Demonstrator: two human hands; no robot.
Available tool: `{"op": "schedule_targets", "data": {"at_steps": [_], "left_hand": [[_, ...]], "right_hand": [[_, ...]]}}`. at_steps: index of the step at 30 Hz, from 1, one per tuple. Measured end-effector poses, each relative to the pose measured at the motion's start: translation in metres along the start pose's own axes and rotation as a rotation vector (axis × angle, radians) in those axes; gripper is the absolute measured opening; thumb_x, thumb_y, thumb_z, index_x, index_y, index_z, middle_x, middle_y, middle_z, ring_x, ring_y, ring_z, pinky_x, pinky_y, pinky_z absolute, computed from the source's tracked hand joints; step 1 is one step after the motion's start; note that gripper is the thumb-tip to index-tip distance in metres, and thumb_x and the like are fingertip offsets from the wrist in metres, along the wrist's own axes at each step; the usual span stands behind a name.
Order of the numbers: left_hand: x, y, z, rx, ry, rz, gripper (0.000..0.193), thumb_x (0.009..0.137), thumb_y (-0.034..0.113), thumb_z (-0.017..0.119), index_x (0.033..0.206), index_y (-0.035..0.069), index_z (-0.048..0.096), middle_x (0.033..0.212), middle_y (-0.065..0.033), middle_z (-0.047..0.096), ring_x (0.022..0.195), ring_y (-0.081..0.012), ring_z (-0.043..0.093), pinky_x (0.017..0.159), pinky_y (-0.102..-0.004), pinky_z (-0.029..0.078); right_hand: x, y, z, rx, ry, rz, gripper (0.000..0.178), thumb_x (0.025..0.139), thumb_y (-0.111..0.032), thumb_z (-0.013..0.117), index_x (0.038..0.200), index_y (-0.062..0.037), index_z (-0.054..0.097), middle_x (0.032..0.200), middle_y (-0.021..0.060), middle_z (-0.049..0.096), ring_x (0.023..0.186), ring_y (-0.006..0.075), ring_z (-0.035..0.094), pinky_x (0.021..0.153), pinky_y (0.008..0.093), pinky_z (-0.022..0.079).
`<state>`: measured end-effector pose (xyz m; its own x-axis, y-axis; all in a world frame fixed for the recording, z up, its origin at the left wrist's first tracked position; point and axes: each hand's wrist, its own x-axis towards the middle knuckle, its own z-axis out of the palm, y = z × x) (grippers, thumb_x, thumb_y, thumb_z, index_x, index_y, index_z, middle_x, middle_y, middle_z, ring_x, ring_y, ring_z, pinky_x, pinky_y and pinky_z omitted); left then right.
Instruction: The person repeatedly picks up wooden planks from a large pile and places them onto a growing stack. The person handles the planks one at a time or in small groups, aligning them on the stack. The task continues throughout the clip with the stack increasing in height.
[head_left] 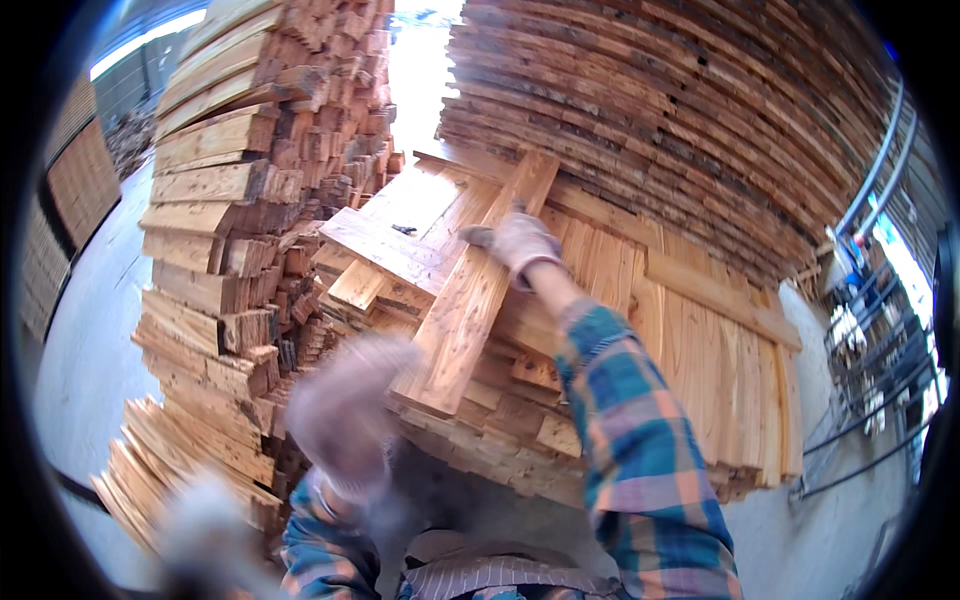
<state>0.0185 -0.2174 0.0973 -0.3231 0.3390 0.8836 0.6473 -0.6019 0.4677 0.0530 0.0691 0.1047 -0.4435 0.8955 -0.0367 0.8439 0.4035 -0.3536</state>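
Note:
My right hand (522, 245), in a pale work glove, grips a knotty wooden board (468, 325) by its right edge, the thumb lying across its top face. The board lies slantwise over a pile of other boards, its near end pointing toward me. My left hand (345, 410), gloved too, is beside the near end of that board at the left. Motion smears it, so its fingers do not show clearly. Left of the held board lies a wide, pale board (385, 245) with a small dark thing (404, 230) on it.
Rough planks rise in a tall stack (215, 190) at the left. A larger stack (650, 110) walls off the back. More boards (710, 370) lie at the right, near metal bars (870, 400). A blurred pale shape (210, 530) is at lower left.

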Motion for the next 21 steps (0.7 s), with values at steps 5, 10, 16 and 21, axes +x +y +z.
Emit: {"op": "schedule_targets", "data": {"at_steps": [5,10,16,21], "left_hand": [[0.062,-0.179,-0.021,0.224,-0.191,-0.332,0.041,0.096,0.024,0.057,0.132,0.006,0.055,0.13,-0.0155,0.06,0.12,-0.0297,0.058,0.098,-0.0368,0.048],[0.054,-0.217,0.018,0.936,-0.882,-0.123,0.049,0.094,0.049,0.049,0.128,0.016,0.06,0.129,-0.0104,0.06,0.125,-0.0288,0.051,0.107,-0.0405,0.036],[0.05,-0.216,0.005,0.868,-0.84,-0.086,0.039,0.092,0.04,0.056,0.119,0.012,0.065,0.123,-0.011,0.063,0.116,-0.0299,0.056,0.102,-0.0407,0.039],[0.041,-0.224,0.0,0.845,-0.778,0.014,0.036,0.093,0.034,0.057,0.118,0.008,0.065,0.124,-0.0187,0.062,0.119,-0.0341,0.055,0.102,-0.0421,0.04]], "right_hand": [[0.024,-0.033,0.017,0.113,-0.12,0.146,0.108,0.072,-0.059,0.073,0.148,0.0029,0.029,0.153,0.0202,0.034,0.13,0.0429,0.046,0.102,0.0477,0.043],[0.012,0.025,-0.022,0.01,-0.045,-0.066,0.066,0.067,-0.059,0.073,0.104,-0.0052,0.074,0.11,0.0198,0.069,0.103,0.029,0.066,0.089,0.0373,0.052],[-0.091,0.151,-0.116,-0.149,-0.038,-0.271,0.074,0.062,-0.034,0.076,0.123,0.004,0.057,0.093,0.0214,0.068,0.085,0.0368,0.067,0.073,0.04,0.053],[-0.205,0.287,-0.121,-0.295,-0.167,-0.022,0.089,0.057,-0.006,0.067,0.143,-0.0165,0.047,0.134,0.0212,0.05,0.122,0.0397,0.051,0.105,0.0408,0.043]]}}
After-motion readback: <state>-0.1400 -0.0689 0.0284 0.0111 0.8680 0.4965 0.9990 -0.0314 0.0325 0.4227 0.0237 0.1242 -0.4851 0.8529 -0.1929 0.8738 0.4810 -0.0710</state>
